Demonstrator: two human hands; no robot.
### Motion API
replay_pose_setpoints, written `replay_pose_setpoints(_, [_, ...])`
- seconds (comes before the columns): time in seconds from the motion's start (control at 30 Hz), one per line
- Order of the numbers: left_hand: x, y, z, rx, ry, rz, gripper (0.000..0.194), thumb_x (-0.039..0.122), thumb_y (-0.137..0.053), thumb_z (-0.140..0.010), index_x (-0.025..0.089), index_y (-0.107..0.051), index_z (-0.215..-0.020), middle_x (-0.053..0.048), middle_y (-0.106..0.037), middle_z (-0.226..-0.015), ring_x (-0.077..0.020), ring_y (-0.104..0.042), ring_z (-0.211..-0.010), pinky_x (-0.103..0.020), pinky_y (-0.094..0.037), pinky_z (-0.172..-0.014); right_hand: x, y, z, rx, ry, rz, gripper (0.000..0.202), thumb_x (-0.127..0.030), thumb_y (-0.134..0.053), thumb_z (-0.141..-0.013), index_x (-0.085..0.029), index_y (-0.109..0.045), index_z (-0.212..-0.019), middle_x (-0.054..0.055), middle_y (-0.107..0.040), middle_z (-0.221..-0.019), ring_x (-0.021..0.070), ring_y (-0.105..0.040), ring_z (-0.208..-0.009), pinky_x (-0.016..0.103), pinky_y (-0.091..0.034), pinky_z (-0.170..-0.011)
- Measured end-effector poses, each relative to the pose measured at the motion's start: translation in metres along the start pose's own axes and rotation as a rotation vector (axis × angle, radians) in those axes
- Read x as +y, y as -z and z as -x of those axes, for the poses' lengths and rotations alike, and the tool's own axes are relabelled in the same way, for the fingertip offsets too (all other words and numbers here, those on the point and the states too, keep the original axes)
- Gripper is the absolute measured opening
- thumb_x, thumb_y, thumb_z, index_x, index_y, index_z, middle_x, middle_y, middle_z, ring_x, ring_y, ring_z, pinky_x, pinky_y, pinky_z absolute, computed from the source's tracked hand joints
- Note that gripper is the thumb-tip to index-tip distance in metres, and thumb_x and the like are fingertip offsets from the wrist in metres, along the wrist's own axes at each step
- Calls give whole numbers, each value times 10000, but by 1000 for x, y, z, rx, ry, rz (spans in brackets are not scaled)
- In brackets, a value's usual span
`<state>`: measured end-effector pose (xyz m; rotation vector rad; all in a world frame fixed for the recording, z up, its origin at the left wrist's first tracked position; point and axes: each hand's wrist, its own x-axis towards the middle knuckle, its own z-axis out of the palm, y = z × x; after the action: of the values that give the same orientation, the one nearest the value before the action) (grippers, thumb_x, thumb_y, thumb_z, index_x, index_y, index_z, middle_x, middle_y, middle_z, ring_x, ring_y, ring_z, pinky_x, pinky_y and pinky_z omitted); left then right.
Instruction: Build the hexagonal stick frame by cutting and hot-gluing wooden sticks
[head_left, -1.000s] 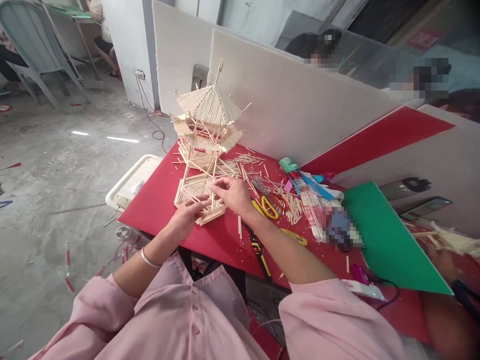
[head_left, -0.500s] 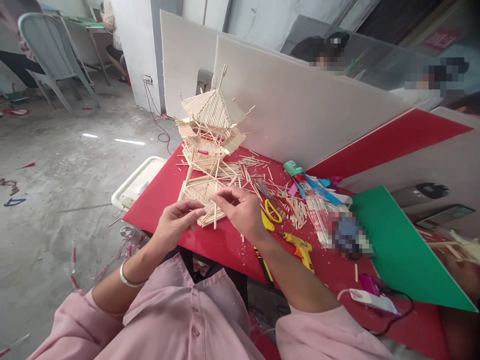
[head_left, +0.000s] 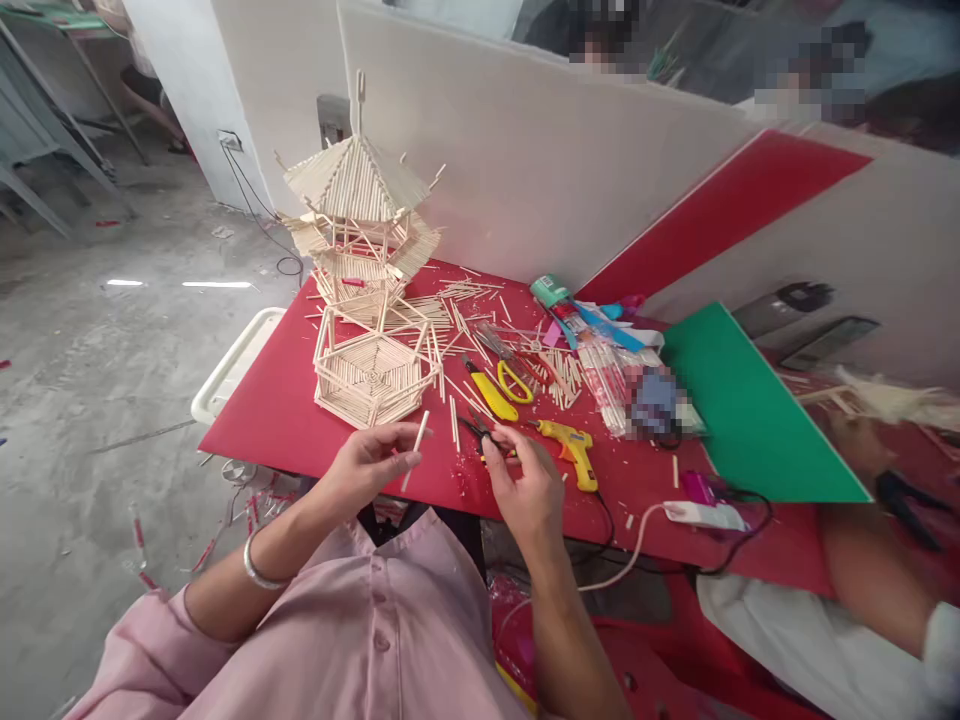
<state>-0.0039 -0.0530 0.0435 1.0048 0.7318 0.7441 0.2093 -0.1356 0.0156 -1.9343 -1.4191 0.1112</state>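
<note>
My left hand (head_left: 375, 465) pinches a short wooden stick (head_left: 422, 430) upright between thumb and fingers, above the table's front edge. Close by on the right, my right hand (head_left: 529, 485) is closed on a pair of pliers (head_left: 474, 428) with dark jaws pointing to the upper left; the handles are mostly hidden in the palm. Behind my hands stands a hexagonal base of sticks (head_left: 371, 375), its floor laid in a ring pattern. A tiered stick pagoda (head_left: 356, 185) with a pointed roof rises behind it.
Loose sticks (head_left: 465, 290) litter the red table (head_left: 270, 410). A yellow cutter knife (head_left: 491, 392), yellow-handled scissors (head_left: 516, 382) and a yellow glue gun (head_left: 571, 450) lie to the right. Further right are bagged sticks (head_left: 604, 375), a green board (head_left: 757, 410) and another person's arm (head_left: 870, 575).
My right hand has left the stick base and taken hold of the pliers from the table's front edge. My left hand has moved right with the stick. The view has turned.
</note>
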Motion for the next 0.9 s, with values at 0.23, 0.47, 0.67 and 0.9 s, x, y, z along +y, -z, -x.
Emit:
replay_pose_setpoints(0.23, [-27, -17, -19, -31, 22, -72, 397, 520, -775, -732, 142, -659, -762, -5, -614, -640, -96, -510, -571, -234, -422, -581, 66, 12, 35, -355, -24, 695, 866, -699, -591, -824, -96, -469, -1434, 235, -503, -1448, 411, -499, -1290, 534, -459, -978])
replay_pose_setpoints(0.47, [-40, -19, -24, -17, 19, -120, 469, 586, -718, -767, 131, -697, -876, -27, -634, -680, -107, -544, -570, -237, -430, -552, 66, 20, 20, -460, 34, 705, 860, -671, -646, -801, -140, -460, -1451, 210, -540, -1415, 398, -516, -1249, 534, -463, -958])
replay_pose_setpoints(0.67, [-45, -18, -26, 22, -26, -192, 410, 532, -734, -768, 139, -732, -884, -46, -648, -761, -112, -566, -616, -237, -464, -566, 74, 19, 16, -389, 92, 555, 719, -648, -585, -858, -153, -545, -1378, 200, -557, -1396, 392, -535, -1243, 529, -473, -957])
replay_pose_setpoints(0.9, [-45, -29, -22, -1, 22, -179, 312, 444, -775, -745, 138, -752, -802, -8, -608, -591, -108, -549, -527, -215, -433, -474, 61, 7, -54, -225, 159, 332, 462, -433, -452, -979, -148, -617, -1302, 140, -678, -1222, 293, -608, -1136, 414, -473, -976])
